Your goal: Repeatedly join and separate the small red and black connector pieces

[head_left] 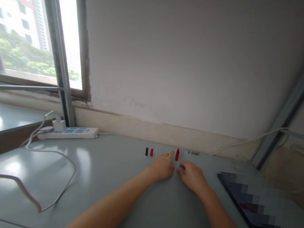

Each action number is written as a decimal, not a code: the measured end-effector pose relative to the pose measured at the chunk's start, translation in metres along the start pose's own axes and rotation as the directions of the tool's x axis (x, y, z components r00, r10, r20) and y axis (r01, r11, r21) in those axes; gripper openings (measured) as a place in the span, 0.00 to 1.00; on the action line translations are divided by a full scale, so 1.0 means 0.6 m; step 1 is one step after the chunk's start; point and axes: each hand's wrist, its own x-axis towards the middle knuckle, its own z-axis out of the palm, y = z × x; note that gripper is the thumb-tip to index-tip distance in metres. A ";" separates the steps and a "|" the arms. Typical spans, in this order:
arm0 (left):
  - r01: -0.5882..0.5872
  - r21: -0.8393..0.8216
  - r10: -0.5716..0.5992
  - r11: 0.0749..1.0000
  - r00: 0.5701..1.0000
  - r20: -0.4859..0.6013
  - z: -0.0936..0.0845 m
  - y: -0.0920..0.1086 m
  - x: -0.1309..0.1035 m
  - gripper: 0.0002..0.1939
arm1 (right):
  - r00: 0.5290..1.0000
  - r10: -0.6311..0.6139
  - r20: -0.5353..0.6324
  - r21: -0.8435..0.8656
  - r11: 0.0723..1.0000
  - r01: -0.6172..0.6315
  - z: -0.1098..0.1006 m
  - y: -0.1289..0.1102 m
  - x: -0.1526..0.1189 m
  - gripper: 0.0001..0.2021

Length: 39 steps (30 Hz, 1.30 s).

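Just right of the lower centre of the frame, a red-and-black piece (177, 155), between the two hands. Very near its left side, perhaps touching, the left hand (162, 166), open, index finger extended. Lower right of it, the right hand (192, 176), loosely curled with thumb and finger parted. Left of centre, a black cylinder (146, 151) beside a red one (151, 152). At far left, a power strip (73, 133)

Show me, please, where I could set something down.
The desk is bare between the white cable and left forearm, and between the right forearm and dark slab. The far middle is crowded: left hand, right hand, black cylinder, red cylinders.
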 end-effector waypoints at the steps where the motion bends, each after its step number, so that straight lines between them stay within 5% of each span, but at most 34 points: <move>1: 0.010 0.002 -0.010 1.000 1.000 -0.007 0.006 0.002 0.004 0.31 | 1.000 0.005 0.020 -0.022 1.000 -0.005 0.000 -0.001 -0.001 0.12; 12: 0.037 0.077 -0.029 0.996 0.994 -0.105 0.028 0.011 0.024 0.29 | 0.994 0.064 0.087 -0.096 0.994 -0.056 0.008 0.004 -0.005 0.15; 23: 0.087 0.106 -0.072 0.990 0.987 -0.145 0.014 0.022 0.036 0.14 | 0.984 0.087 0.155 -0.047 0.996 -0.081 0.026 0.008 0.000 0.24; 29: 0.190 -0.101 -0.206 0.977 0.963 -0.177 0.004 0.015 0.019 0.10 | 0.968 0.126 0.217 -0.011 0.992 -0.127 0.043 0.011 0.008 0.26; 39: 0.160 -0.494 -0.327 0.854 0.906 -0.271 -0.007 -0.027 -0.056 0.04 | 0.982 0.139 0.126 0.033 0.989 -0.145 0.053 0.008 0.018 0.25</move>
